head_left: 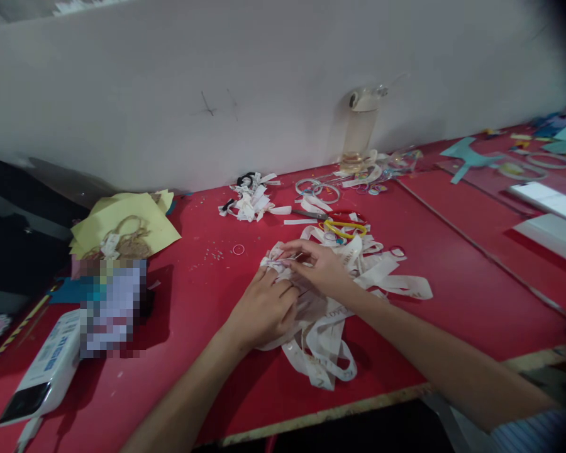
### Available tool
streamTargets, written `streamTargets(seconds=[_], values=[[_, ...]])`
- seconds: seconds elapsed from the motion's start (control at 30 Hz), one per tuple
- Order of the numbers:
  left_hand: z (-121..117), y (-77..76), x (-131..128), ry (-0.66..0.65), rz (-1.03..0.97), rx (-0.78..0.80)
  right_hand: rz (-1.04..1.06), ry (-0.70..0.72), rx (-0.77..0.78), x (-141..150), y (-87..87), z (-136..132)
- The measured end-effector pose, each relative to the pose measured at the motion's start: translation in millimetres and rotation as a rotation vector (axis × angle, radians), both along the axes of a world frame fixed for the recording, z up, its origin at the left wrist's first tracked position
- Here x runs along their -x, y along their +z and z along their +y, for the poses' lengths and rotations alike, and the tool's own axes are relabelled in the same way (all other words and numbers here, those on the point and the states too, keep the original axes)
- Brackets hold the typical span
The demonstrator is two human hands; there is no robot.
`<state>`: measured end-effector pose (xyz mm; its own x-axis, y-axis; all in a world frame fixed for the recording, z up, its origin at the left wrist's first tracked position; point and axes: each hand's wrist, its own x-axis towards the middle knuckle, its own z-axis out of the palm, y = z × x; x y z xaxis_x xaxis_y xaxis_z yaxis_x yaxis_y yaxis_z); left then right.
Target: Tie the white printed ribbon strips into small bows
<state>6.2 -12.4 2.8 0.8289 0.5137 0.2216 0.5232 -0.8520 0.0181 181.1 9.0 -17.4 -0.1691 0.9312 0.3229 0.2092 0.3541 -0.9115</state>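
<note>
Left hand: the person's left hand (pixel 270 303) has its fingers curled and pressed onto a gathered end of white printed fabric ribbon (pixel 334 313).
Right hand: the person's right hand (pixel 325 269) has thumb and forefinger nearly together, pinching the same gather.
Ribbon: around the middle of the glossy red tabletop (pixel 183 371), loops trailing near and right.
Far pile: small bunched white strips with black bands (pixel 251 202) lie apart, apparently worked pieces.
Remaining: the held gather looks unfinished, with much ribbon loose.
Scissors: red-and-yellow-handled metal scissors (pixel 321 217) lie unheld just beyond the right hand.
</note>
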Motion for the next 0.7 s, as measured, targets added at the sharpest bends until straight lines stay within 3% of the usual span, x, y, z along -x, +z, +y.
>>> streamTargets(seconds=[0.13,0.23,0.47,0.7], values=[[-1.1,-0.9,-0.4,0.017,-0.022,0.026,-0.066,-0.041,-0.060,0.2,4.6,-2.3],[-1.9,-1.6,-0.3,0.036,-0.072,0.070,-0.180,-0.054,-0.190,0.2,6.6,-3.1],[-1.1,-0.1,0.2,0.030,-0.204,0.181,-0.376,0.086,-0.558,-5.8,1.0,0.1],[2.3,-3.8,3.6,0.009,-0.133,0.168,-0.335,0.153,-0.579,-4.5,-2.5,1.8]])
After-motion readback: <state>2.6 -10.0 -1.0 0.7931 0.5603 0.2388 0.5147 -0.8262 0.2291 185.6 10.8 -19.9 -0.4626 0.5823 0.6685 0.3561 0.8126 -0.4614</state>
